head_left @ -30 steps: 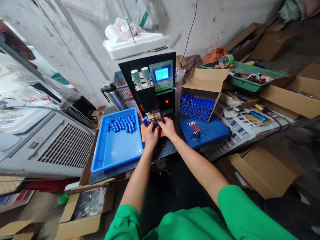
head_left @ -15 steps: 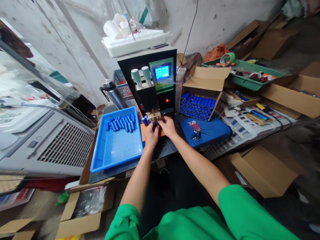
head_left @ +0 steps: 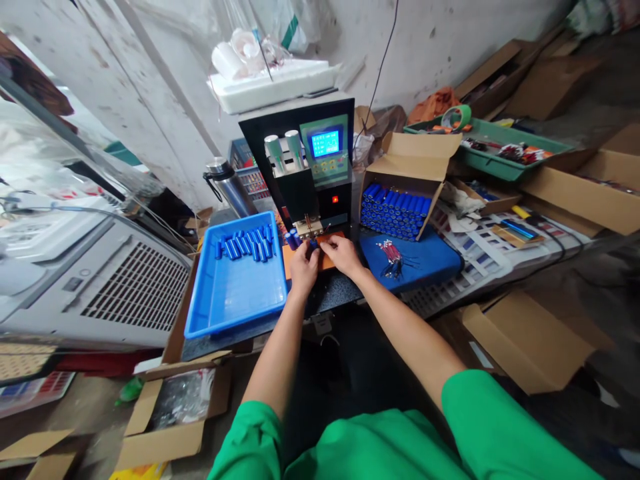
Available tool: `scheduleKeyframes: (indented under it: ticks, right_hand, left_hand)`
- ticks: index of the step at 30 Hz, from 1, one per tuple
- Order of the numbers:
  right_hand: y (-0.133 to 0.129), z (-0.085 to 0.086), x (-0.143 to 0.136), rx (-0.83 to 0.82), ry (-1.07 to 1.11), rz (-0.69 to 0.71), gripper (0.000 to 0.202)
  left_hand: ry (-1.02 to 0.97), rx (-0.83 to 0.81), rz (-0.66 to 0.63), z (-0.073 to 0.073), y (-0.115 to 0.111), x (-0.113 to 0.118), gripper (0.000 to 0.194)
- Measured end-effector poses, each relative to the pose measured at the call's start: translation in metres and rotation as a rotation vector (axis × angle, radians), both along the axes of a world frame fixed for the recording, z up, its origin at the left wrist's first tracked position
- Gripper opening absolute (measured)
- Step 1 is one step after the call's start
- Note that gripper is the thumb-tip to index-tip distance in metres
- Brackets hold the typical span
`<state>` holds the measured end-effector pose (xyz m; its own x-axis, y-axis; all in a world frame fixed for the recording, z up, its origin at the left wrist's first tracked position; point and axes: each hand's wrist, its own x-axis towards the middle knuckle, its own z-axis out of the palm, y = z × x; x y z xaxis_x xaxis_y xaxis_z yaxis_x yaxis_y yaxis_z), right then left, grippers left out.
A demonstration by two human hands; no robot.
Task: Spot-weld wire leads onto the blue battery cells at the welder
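Note:
My left hand (head_left: 304,268) is closed on a blue cylindrical battery cell (head_left: 313,245), held just under the electrode head (head_left: 309,228) of a black spot welder (head_left: 327,195) with a lit screen. Close to its right, my right hand (head_left: 342,255) has thumb and fingers pressed together; whatever lies in the pinch is too small to make out. Both hands are over an orange work plate (head_left: 327,265). Left of the electrodes, more blue cells (head_left: 291,238) stand on the plate, partly hidden by my left hand.
A blue tray (head_left: 235,293) on the left holds several blue cells (head_left: 246,243). To the right, a cardboard box (head_left: 425,155) full of cells stands behind a bundle of red and black wires (head_left: 393,257) on a blue surface. A steel flask (head_left: 233,190) stands behind the tray.
My right hand has moved slightly right and down, away from the electrodes, baring more of the orange plate. My left hand stays almost in place with the cell.

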<state>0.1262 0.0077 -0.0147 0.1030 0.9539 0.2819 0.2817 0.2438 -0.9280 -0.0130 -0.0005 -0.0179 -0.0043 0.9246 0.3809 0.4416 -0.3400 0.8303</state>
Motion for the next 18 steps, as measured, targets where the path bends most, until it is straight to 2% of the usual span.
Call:
scheduleKeyframes:
  ticks: [3,7,11,14,18]
  right_hand:
    - [0.003,-0.005,0.003,-0.002,-0.004,0.023,0.033]
    - [0.008,-0.008,0.007,-0.036,0.114,0.091,0.039]
    - [0.008,-0.006,0.009,-0.072,0.214,0.123,0.040]
    - [0.007,-0.003,0.010,-0.109,0.264,0.131,0.040]
    - [0.006,0.000,0.011,-0.151,0.351,0.141,0.040]
  left_hand:
    - [0.035,0.009,0.021,-0.002,0.001,-0.001,0.021]
    - [0.054,0.013,0.028,-0.004,0.004,-0.001,0.020]
    - [-0.044,0.006,-0.013,-0.005,0.002,-0.002,0.028]
    - [-0.093,0.009,0.049,-0.006,-0.007,-0.005,0.027]
    - [0.035,0.057,0.133,-0.009,-0.021,-0.013,0.020]
